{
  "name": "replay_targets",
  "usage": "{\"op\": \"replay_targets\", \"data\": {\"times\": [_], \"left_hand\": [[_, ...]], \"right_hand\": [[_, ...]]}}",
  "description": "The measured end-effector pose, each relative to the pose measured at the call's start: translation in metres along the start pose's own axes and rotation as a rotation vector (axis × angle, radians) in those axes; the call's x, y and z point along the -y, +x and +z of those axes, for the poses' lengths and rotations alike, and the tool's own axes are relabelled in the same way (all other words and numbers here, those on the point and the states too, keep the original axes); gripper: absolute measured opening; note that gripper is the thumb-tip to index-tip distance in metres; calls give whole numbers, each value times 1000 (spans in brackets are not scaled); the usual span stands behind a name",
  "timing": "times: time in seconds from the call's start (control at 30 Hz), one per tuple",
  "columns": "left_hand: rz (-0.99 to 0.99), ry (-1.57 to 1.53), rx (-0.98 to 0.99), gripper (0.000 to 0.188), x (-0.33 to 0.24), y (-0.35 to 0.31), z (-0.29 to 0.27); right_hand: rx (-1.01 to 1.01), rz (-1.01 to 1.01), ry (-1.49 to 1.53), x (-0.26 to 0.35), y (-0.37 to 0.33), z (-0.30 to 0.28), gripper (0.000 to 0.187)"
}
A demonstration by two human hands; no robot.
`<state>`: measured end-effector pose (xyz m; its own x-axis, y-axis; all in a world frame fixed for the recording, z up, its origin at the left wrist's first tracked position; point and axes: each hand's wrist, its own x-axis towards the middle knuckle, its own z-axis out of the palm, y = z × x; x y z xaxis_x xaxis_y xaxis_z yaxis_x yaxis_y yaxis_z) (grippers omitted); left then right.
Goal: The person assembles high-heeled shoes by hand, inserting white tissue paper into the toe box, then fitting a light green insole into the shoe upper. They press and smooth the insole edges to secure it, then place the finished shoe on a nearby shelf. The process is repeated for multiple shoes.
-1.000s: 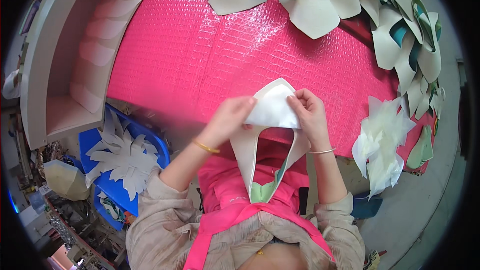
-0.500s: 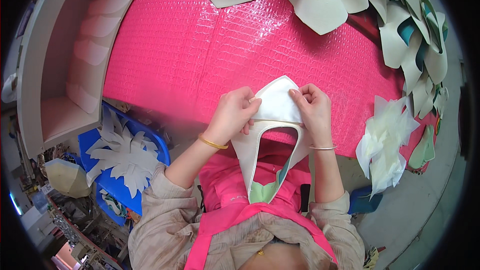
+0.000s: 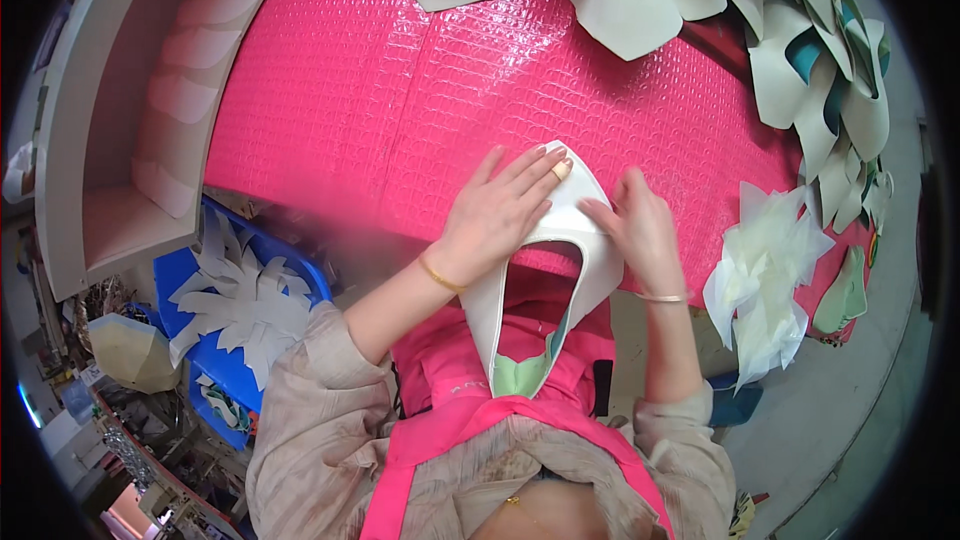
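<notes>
A white pointed shoe upper [image 3: 484, 315] lies at the table's near edge, its toe pointing away from me and its open heel end hanging toward my apron. Pale green lining [image 3: 521, 376] shows inside the heel. A smooth white toe piece [image 3: 568, 208] sits on the upper's front. My left hand [image 3: 497, 212] rests flat across the left side of that piece, fingers stretched toward the tip. At its right edge, my right hand [image 3: 645, 232] presses with the thumb, the other fingers curled; whether they reach underneath is hidden.
A pink textured cover [image 3: 350, 130] spans the table. More shoe uppers [image 3: 630, 15] pile up at the far right. Thin whitish sheets [image 3: 765, 270] lie at the right edge. Left stand a shelf box [image 3: 75, 170] and a blue bin [image 3: 215, 350] with white cut pieces [image 3: 250, 305].
My left hand has gone from pinching the toe piece's left edge to lying flat on it. The toe piece now lies down along the upper's front, and my right hand has shifted slightly right.
</notes>
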<state>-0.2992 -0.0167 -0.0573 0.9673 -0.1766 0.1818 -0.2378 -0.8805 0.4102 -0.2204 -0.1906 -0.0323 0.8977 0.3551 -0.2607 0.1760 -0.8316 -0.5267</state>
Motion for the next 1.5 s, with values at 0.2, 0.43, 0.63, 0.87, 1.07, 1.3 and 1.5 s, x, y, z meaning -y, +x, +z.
{"op": "replay_targets", "data": {"times": [0.2,0.43,0.63,0.87,1.07,1.3,1.5], "left_hand": [[6,62,-10,46,-1,1,-1],[110,-34,126,56,18,-71,-31],[79,173,15,50,-11,-79,-46],[65,111,-89,47,-4,-100,-43],[61,19,-235,48,-13,-83,-27],[-131,-224,-210,44,13,-136,-55],[-288,-347,-514,32,22,-136,-81]], "right_hand": [[-261,-375,98,-10,-43,-6,36],[132,-540,-248,-11,-39,14,60],[148,-552,-252,2,-39,1,63],[-20,-642,-183,-6,-35,20,59],[-147,-644,-138,0,-43,29,49],[-121,-629,-122,6,-42,21,48],[-319,-902,-13,79,11,-24,48]]}}
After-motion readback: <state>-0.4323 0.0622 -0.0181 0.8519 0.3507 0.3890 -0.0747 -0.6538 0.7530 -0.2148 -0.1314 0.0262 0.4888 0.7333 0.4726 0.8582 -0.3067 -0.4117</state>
